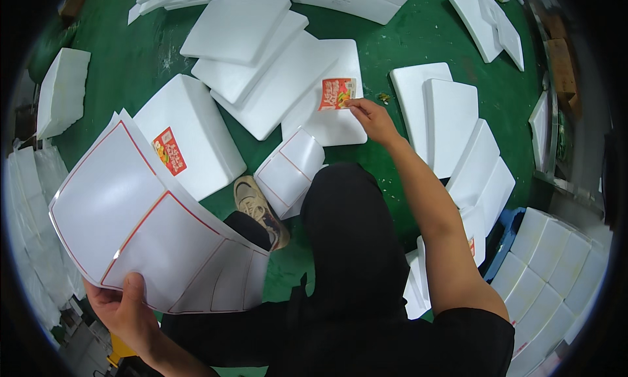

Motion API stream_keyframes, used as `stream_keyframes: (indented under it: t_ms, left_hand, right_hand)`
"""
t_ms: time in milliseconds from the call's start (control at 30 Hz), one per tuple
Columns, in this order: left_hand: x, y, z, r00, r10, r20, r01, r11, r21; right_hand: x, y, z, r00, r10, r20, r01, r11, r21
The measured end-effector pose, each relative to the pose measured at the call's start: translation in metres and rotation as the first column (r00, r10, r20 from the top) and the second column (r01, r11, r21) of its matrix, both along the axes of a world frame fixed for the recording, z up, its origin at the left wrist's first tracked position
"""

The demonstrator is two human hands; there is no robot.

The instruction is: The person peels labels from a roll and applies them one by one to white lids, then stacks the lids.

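My left hand [122, 306] grips a strip of white backing sheets [162, 229] with red outlines, thumb on top; the strip curves across the lower left. My right hand [377, 121] pinches the lower right corner of a red label [336, 93] with printed fruit and writing. That label is over a white foam lid [333, 126] on the floor; whether it is stuck down I cannot tell. Another piece of white backing sheet [292, 168] rests near my shoe. Left of the shoe, a white foam box or lid [196, 131] bears a similar red label [169, 151].
Overlapping foam lids [235, 28] fan out ahead, and more foam lids [451, 126] lie in a row at right. Stacked white foam boxes [544, 259] stand at lower right by a blue pallet [505, 239]. The green floor [132, 48] shows between them.
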State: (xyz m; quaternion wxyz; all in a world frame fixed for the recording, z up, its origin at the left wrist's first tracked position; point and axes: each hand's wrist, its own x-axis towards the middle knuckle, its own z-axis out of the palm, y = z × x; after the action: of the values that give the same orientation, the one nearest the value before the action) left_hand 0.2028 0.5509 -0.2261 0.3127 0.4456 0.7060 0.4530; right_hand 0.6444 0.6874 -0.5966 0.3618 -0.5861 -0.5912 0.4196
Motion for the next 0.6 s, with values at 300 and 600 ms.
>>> stream_keyframes:
  t_ms: [300,600]
  left_hand:
    - [-0.008,-0.009,0.003,0.999,0.034,-0.037,-0.037,0.998,-0.058]
    - [-0.006,-0.011,0.004,0.997,0.035,-0.067,-0.039,0.998,-0.058]
  right_hand:
    - [0.003,0.013,-0.016,0.996,-0.032,0.085,0.043,0.99,-0.136]
    - [-0.005,0.033,-0.016,0.989,0.013,0.145,0.004,0.993,-0.117]
